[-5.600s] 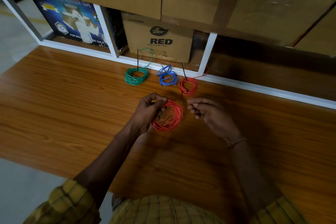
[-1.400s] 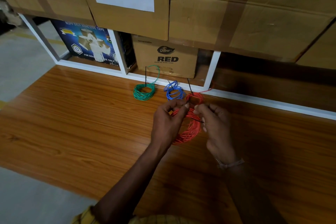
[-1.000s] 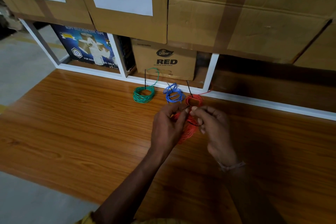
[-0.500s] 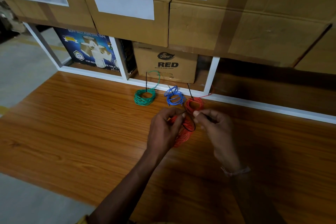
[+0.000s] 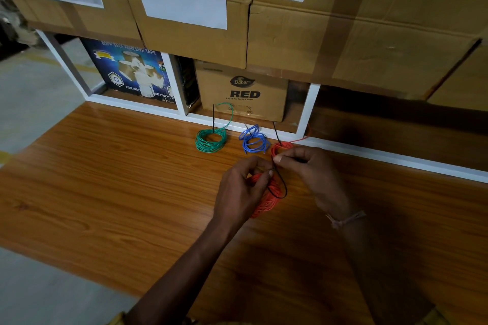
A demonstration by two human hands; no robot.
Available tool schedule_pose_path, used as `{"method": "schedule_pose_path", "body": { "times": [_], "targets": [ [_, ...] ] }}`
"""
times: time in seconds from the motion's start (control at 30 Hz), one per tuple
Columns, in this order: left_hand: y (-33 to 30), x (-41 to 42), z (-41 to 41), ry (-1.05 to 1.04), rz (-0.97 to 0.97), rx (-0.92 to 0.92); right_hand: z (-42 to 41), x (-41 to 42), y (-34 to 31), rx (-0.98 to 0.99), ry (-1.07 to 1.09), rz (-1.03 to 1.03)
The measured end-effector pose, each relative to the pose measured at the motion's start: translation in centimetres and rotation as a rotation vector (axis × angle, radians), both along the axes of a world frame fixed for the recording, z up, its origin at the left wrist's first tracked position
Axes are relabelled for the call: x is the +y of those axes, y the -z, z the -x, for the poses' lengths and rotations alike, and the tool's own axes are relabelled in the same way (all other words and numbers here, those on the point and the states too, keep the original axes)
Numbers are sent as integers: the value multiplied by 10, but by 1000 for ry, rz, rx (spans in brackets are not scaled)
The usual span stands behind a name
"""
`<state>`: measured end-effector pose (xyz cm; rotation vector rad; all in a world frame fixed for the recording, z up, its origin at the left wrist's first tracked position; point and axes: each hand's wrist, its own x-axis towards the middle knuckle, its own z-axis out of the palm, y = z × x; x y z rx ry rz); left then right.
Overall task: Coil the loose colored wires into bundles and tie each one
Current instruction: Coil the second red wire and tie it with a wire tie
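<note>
An orange-red wire coil (image 5: 266, 200) is held above the wooden table, partly hidden behind my left hand (image 5: 241, 190), which grips its upper left side. A thin black tie (image 5: 281, 185) loops around the coil's right side. My right hand (image 5: 309, 166) pinches the upper end of that tie between thumb and forefinger. Behind them, three tied bundles lie along the table's back edge: a green bundle (image 5: 211, 140), a blue bundle (image 5: 253, 141) and a small red bundle (image 5: 277, 149), the last partly covered by my right hand. Black tie ends stick up from them.
The wooden table (image 5: 118, 179) ends at a white shelf frame (image 5: 306, 113) at the back. A "RED" carton (image 5: 241, 92) and a blue tape box (image 5: 129, 71) stand in the shelf. Large cardboard boxes (image 5: 343, 21) are stacked above. Grey floor lies left.
Earlier my left hand held the coil alone with my right hand apart. Now both hands meet at the coil's top and a black tie loops around it; the loop shows wider.
</note>
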<state>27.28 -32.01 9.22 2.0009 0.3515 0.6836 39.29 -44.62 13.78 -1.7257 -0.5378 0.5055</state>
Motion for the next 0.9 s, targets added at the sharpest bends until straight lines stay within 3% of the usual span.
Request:
{"method": "schedule_pose_path", "body": {
  "times": [0.27, 0.47, 0.6, 0.9],
  "targets": [
    [0, 0, 0, 20, 22, 7, -2, -1, 3, -20, -7, -5],
    [-2, 0, 0, 70, 25, 3, -7, 5, 12, 69, 13, 10],
    [-1, -2, 2, 138, 76, 46, -13, 15, 12, 108, 180, -100],
    [-10, 2, 2, 136, 455, 78, -26, 23, 9, -46, 215, -221]
  ]
}}
